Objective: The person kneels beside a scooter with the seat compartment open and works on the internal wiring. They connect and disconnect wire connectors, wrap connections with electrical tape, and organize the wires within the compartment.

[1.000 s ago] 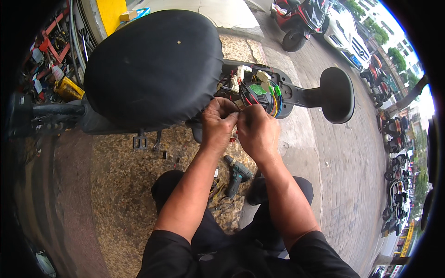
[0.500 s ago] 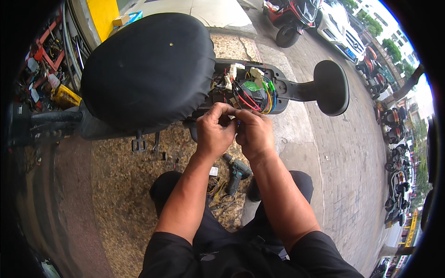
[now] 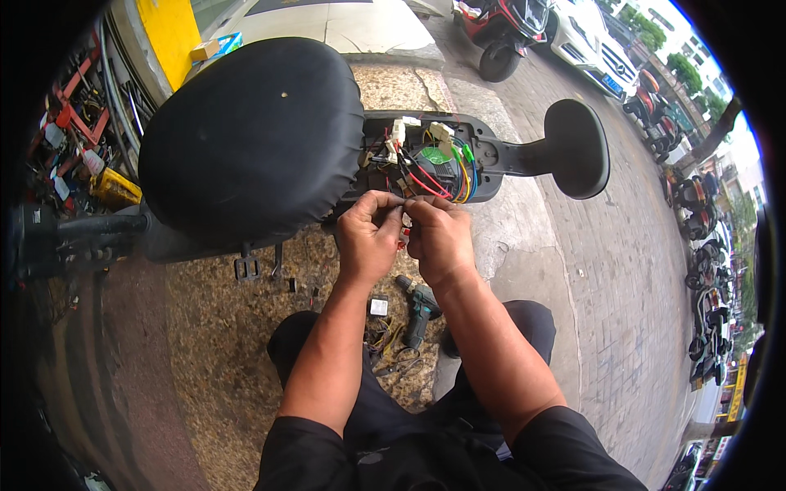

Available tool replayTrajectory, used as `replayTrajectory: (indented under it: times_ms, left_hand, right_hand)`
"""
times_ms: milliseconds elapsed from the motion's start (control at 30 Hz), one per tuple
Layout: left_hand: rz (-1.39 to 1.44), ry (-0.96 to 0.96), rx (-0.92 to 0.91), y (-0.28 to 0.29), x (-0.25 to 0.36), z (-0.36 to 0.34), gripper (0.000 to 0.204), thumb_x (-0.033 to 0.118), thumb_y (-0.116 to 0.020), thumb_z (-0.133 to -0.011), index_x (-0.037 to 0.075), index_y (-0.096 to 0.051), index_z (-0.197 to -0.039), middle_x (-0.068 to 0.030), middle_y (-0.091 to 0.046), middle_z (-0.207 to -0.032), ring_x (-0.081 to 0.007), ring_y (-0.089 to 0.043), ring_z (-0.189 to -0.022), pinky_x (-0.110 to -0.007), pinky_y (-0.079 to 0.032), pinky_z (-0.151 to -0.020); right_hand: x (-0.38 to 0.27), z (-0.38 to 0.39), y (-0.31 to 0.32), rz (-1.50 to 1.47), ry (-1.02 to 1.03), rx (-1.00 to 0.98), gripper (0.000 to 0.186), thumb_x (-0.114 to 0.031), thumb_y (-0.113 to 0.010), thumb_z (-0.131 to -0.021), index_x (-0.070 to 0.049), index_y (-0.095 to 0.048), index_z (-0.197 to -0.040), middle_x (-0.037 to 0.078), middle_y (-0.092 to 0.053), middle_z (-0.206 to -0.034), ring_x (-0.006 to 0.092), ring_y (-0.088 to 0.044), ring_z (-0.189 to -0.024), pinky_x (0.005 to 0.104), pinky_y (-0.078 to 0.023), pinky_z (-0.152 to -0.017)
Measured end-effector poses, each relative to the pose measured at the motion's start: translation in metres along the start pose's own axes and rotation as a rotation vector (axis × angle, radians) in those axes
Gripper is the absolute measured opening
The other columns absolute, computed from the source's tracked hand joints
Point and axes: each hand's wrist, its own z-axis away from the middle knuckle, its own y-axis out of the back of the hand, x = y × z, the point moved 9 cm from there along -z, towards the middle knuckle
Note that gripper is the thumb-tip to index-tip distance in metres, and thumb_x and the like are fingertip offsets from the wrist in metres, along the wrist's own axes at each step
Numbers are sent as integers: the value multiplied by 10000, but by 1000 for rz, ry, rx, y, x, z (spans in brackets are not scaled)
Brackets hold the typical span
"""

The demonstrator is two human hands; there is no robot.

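My left hand point(image 3: 368, 245) and right hand point(image 3: 440, 239) pinch closed, on what I can't tell, near coloured wires point(image 3: 467, 178) at the black tray's point(image 3: 490, 164) near edge: likely fine wiring, needing steadiness next.

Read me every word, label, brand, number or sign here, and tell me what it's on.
No text is clear enough to quote.
Plate on the white car: too small to read.
Yellow strip at far right: any lettering is too small.
Pale mark on the black shirt: blurred.
Drill: no readable lettering.
White square beside it: no text I can make out.
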Motion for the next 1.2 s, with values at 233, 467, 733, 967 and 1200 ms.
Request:
replayTrajectory:
  times_ms: [233,467,733,967,1200]
  left_hand:
    - [137,83,14,1,-9,-3,27,-10,-630,-941,-4,-656,-942,28,-610,-742,-24,-515,-627,-209,-434,-553]
    - [163,97,36,2,-19,-3,30,-4,-630,-938,11,-633,-913,30,-599,-750,-28,-506,-629,-214,-430,-558]
    - [205,98,29,2,-21,-5,34,2,-632,-935,14,-631,-903,26,-608,-772,-34,-520,-660,-219,-442,-576]
    - [258,127,47,0,-17,-3,49,-21,-636,-928,20,-638,-901,28,-612,-765,-31,-526,-645,-214,-445,-562]
    - [166,95,54,2,-12,-2,56,-31,-641,-925,16,-647,-896,15,-633,-772,-31,-546,-647,-216,-446,-547]
  right_hand:
    - [2,-3,-1,99,106,35,117,-75,-653,-889,37,-685,-883,41,-651,-737,89,-548,-575,260,-452,-488]
    - [1,-2,-1,123,141,42,116,-57,-651,-888,54,-677,-866,49,-668,-749,86,-558,-601,261,-465,-527]
    - [1,-2,-1,134,150,39,114,-65,-644,-887,44,-670,-866,47,-660,-738,82,-553,-588,257,-457,-502]
    - [0,-2,0,182,147,51,129,-87,-652,-888,40,-668,-874,55,-661,-735,83,-559,-582,256,-460,-493]
    - [-2,3,1,280,294,64,216,-115,-647,-938,65,-653,-1058,45,-621,-712,77,-503,-492,239,-384,-427]
